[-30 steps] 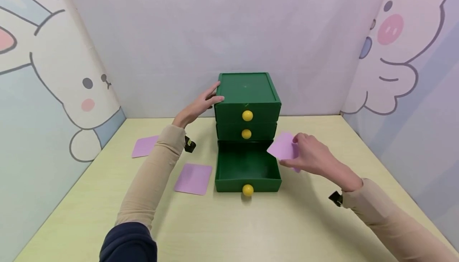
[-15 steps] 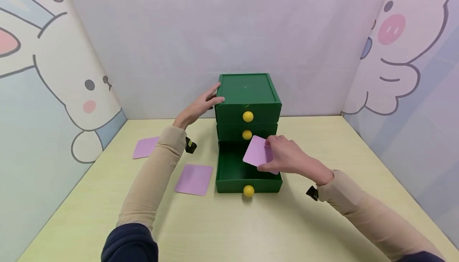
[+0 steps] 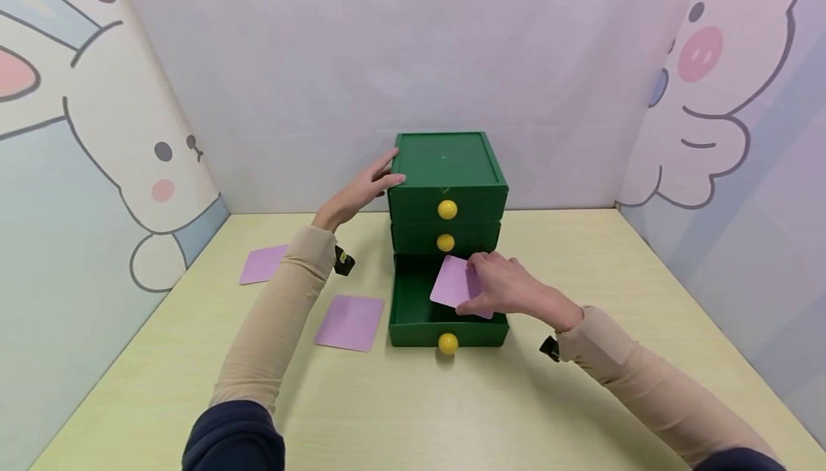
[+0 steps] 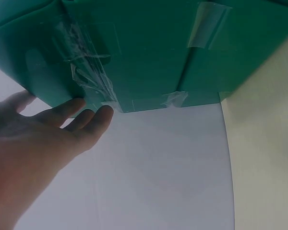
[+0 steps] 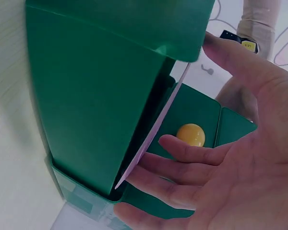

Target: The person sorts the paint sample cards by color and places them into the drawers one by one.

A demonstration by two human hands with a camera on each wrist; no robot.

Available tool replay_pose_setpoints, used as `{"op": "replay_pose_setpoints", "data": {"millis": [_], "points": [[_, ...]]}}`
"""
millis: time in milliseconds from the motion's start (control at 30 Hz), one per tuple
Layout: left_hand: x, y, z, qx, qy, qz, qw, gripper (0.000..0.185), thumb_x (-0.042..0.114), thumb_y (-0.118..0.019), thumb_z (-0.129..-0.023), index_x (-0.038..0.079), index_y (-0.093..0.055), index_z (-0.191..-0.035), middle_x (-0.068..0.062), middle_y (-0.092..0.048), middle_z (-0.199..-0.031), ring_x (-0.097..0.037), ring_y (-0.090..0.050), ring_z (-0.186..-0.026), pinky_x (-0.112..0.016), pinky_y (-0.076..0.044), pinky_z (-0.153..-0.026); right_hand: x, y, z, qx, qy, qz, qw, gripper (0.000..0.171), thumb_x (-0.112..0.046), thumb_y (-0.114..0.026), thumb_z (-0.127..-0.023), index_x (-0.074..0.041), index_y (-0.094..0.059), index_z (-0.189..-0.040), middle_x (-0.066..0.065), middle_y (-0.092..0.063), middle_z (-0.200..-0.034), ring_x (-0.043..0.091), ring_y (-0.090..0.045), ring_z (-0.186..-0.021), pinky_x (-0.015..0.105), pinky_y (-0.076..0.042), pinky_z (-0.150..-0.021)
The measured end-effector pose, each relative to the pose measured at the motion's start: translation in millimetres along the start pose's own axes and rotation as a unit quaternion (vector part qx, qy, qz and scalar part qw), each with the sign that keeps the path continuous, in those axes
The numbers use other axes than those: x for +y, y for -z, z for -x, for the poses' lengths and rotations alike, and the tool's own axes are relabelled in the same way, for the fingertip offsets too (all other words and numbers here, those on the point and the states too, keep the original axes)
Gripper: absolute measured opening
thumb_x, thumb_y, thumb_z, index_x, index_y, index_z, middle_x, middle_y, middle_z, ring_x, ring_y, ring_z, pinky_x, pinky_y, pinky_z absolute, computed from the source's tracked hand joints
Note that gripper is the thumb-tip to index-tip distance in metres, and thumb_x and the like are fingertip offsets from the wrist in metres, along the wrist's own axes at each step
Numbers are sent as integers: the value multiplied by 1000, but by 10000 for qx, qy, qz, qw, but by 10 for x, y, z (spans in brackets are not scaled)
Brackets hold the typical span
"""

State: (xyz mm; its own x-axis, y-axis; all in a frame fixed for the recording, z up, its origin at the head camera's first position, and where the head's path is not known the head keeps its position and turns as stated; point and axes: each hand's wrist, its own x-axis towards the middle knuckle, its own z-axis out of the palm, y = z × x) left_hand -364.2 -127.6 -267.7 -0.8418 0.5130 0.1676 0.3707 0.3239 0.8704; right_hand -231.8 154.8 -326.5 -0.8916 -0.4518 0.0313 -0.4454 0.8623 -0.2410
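A green three-drawer chest [image 3: 445, 163] with yellow knobs stands at the back middle of the table; its bottom drawer [image 3: 416, 310] is pulled out. My right hand [image 3: 500, 288] pinches a purple square card [image 3: 452, 281] and holds it tilted over the drawer's right half. In the right wrist view the card [image 5: 156, 129] shows edge-on between thumb and fingers, beside the chest [image 5: 96, 96]. My left hand [image 3: 364, 184] rests with straight fingers against the chest's upper left side; the left wrist view shows its fingers [image 4: 93, 120] on the taped green wall [image 4: 144, 52].
Two more purple cards lie on the pale yellow table left of the chest, one near [image 3: 350, 322] and one farther left [image 3: 263, 264]. Cartoon-printed walls close in the left, back and right sides.
My right hand has carried the purple card from right of the chest leftward and down over the pulled-out bottom drawer. The left hand has stayed on the chest.
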Motion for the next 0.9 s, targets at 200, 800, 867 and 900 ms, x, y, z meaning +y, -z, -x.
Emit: {"op": "replay_pose_setpoints", "data": {"millis": [200, 800, 867, 900], "points": [[-10, 0, -8, -49, -40, 18, 10000, 69, 41, -47, -99, 35, -8, -155, 8, -4, -164, -19, -10, -152, -51, -24, -119, 37, -45, -38, -116, 46, -26, 9999, 70, -53, -80, -70, -5, -57, -115, 4, -62, -98, 18, -53, -84, 40, -46, -78], [1, 0, 2, -57, -63, 51, 10000, 69, 39, -47, -100, 34, -7, -156, 6, -4, -164, -19, -9, -152, -52, -22, -120, 277, 669, -31, 1631, 514, -2296, 9582, 35, -34, -73, -86, -5, -70, -107, 4, -72, -97, 18, -65, -85, 30, -55, -76], [61, 1, 36, -62, -70, 25, 10000, 70, 37, -46, -100, 31, -6, -156, 4, -3, -164, -22, -8, -152, -53, -19, -120, 371, 844, -66, 2145, 535, -2835, 9332, 28, -30, -69, -90, -6, -71, -104, -1, -71, -91, 13, -64, -79, 24, -53, -71], [95, -5, 60, -38, -65, 24, 10000, 70, 37, -46, -100, 30, -6, -156, 3, -4, -165, -22, -9, -152, -53, -18, -121, 422, 916, -97, 2326, 532, -3000, 9236, 27, -29, -68, -91, -7, -70, -106, -3, -70, -93, 12, -63, -81, 21, -52, -73]]}}
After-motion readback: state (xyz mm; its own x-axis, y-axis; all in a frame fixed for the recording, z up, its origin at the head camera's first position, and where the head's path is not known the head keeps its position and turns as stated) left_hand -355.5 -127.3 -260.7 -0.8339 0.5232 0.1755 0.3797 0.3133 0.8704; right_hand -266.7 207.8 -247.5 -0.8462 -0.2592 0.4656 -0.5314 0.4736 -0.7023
